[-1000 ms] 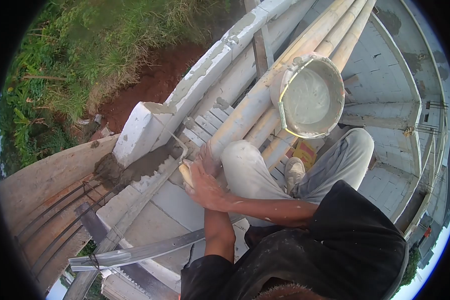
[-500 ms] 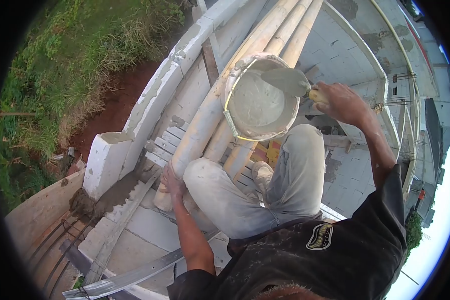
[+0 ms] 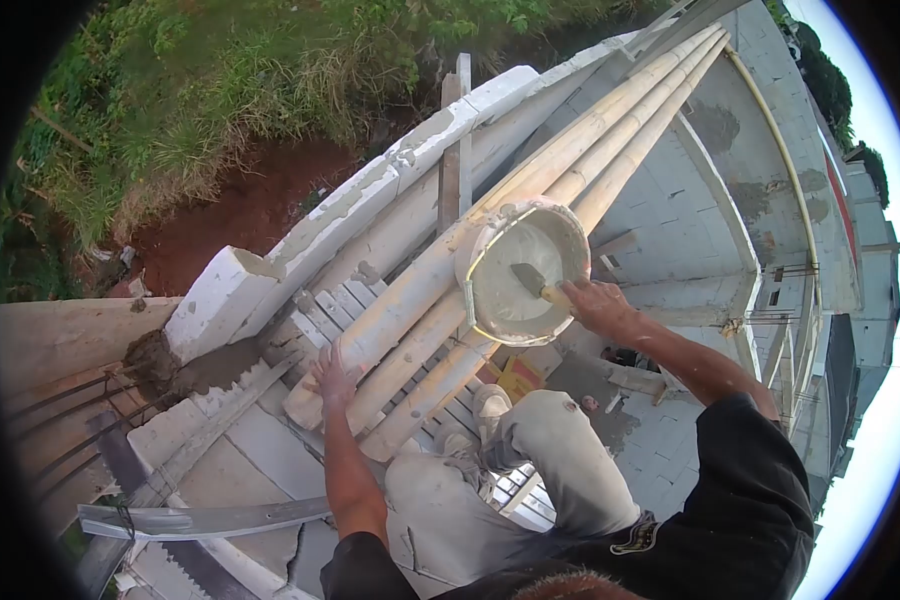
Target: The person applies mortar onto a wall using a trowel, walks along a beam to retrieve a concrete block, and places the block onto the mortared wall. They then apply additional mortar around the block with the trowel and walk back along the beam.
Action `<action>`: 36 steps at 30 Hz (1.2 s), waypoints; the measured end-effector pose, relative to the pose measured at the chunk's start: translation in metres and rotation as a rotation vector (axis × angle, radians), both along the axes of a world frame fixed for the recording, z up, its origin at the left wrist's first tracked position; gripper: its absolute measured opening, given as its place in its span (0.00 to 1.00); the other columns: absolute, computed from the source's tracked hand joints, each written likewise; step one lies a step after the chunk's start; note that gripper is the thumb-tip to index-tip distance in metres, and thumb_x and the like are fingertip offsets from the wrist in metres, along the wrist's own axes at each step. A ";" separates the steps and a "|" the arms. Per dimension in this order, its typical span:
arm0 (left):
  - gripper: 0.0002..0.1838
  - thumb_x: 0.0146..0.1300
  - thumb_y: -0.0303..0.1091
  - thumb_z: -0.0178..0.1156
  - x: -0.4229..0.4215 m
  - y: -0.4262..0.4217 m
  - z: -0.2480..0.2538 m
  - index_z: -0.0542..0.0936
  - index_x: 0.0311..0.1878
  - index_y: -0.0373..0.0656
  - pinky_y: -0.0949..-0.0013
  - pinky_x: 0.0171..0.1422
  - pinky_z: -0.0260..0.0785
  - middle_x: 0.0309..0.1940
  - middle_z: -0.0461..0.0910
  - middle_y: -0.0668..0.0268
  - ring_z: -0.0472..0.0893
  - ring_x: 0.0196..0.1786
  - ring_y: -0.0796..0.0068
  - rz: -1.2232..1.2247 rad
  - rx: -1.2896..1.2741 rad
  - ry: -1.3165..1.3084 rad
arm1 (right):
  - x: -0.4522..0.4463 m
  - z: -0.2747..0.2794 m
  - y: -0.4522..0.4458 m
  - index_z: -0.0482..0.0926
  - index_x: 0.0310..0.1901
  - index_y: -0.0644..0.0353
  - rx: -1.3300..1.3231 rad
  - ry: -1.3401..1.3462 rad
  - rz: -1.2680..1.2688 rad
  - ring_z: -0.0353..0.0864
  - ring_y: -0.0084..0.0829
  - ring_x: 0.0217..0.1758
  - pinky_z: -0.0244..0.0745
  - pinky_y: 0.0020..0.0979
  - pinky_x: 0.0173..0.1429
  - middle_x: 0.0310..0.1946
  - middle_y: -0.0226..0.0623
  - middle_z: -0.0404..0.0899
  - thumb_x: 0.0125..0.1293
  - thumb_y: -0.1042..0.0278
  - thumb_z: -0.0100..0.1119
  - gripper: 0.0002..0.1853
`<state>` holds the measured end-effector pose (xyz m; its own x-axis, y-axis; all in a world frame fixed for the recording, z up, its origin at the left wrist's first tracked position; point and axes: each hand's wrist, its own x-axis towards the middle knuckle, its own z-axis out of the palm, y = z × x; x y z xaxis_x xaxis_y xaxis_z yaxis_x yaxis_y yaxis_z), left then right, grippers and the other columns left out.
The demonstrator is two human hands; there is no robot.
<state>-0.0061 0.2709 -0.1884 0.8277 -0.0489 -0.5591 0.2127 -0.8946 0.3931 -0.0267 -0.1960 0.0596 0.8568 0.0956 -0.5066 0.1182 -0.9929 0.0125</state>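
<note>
My right hand is closed round the light handle of a trowel. The trowel's blade dips into a round bucket and touches or hangs just above the wet grey mortar; which of these I cannot tell. A pale wire handle lies across the bucket's near-left side. The bucket rests on several long bamboo poles. On the end of the leftmost pole lies my left hand, its fingers spread against the bamboo and holding no tool.
A white block wall runs along the left, with grass and red soil below it. Rebar sticks out at lower left. A metal channel crosses below my left arm. Slats and a drop show beneath my legs.
My right hand has brought the trowel down and left, blade now deeper inside the bucket. My left hand has shifted onto the pole's end with fingers spread. The view has tilted.
</note>
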 end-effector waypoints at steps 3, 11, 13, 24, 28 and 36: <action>0.45 0.57 0.51 0.66 -0.002 -0.029 0.036 0.53 0.76 0.69 0.22 0.70 0.35 0.78 0.47 0.68 0.48 0.77 0.48 0.099 0.217 0.115 | -0.007 -0.010 -0.002 0.72 0.52 0.57 0.068 -0.047 -0.012 0.82 0.48 0.47 0.78 0.47 0.47 0.46 0.46 0.74 0.60 0.70 0.58 0.18; 0.28 0.70 0.46 0.50 -0.088 -0.006 0.141 0.64 0.71 0.50 0.48 0.72 0.57 0.65 0.70 0.53 0.67 0.69 0.55 0.447 -0.328 0.035 | -0.042 -0.034 -0.015 0.73 0.57 0.47 0.001 -0.093 -0.150 0.74 0.44 0.59 0.77 0.44 0.51 0.51 0.41 0.71 0.60 0.67 0.60 0.22; 0.27 0.72 0.49 0.46 -0.094 -0.004 0.215 0.69 0.67 0.42 0.54 0.67 0.63 0.57 0.76 0.52 0.74 0.59 0.54 0.692 -0.454 0.237 | -0.043 -0.009 -0.002 0.74 0.58 0.46 0.022 -0.076 -0.219 0.72 0.43 0.59 0.76 0.44 0.53 0.52 0.40 0.70 0.61 0.68 0.58 0.21; 0.38 0.73 0.63 0.37 -0.156 -0.050 0.382 0.61 0.72 0.40 0.59 0.70 0.60 0.63 0.70 0.52 0.70 0.64 0.54 0.498 -0.685 0.498 | -0.133 0.138 0.020 0.69 0.64 0.54 0.361 0.182 -0.530 0.69 0.47 0.65 0.66 0.45 0.67 0.58 0.45 0.70 0.61 0.59 0.61 0.29; 0.42 0.72 0.66 0.37 -0.169 -0.078 0.488 0.54 0.76 0.42 0.59 0.74 0.55 0.71 0.62 0.56 0.64 0.72 0.58 0.719 -0.997 0.749 | -0.214 0.179 0.037 0.72 0.63 0.59 0.460 0.367 -0.564 0.69 0.49 0.67 0.63 0.42 0.69 0.61 0.53 0.73 0.63 0.42 0.56 0.34; 0.31 0.55 0.38 0.69 -0.016 -0.119 0.803 0.74 0.63 0.42 0.54 0.69 0.64 0.61 0.75 0.55 0.76 0.61 0.56 -0.402 -0.655 -0.691 | -0.296 0.283 0.073 0.74 0.59 0.64 0.499 0.652 -0.759 0.72 0.51 0.64 0.66 0.46 0.66 0.57 0.55 0.75 0.65 0.38 0.52 0.35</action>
